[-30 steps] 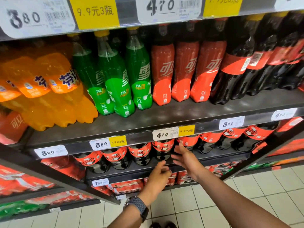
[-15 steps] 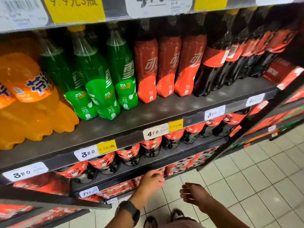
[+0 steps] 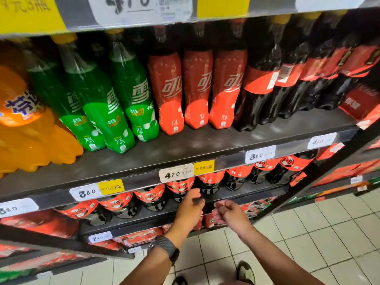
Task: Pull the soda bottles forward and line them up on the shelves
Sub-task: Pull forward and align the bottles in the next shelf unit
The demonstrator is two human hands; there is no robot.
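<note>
Both hands are down at the lower shelf (image 3: pixel 246 195), where the cola bottles (image 3: pixel 179 186) stand in a ragged row, likely next for pulling forward. The left hand (image 3: pixel 190 206) curls at the front edge below 1 bottle; whether it grips anything, I cannot tell. The right hand (image 3: pixel 228 210) hangs loosely curled and empty.

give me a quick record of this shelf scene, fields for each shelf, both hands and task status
upper shelf: orange bottles, green bottles, red-wrapped bottles, dark cola bottles, left to right, standing back from the front edge
lower shelf: row of red-labelled cola bottles, tops hidden by the shelf lip above
left hand: in front of the lower row, fingers curled; contact with a bottle unclear
right hand: beside it, loosely curled, holding nothing
task status: upper row not yet pulled forward
</note>
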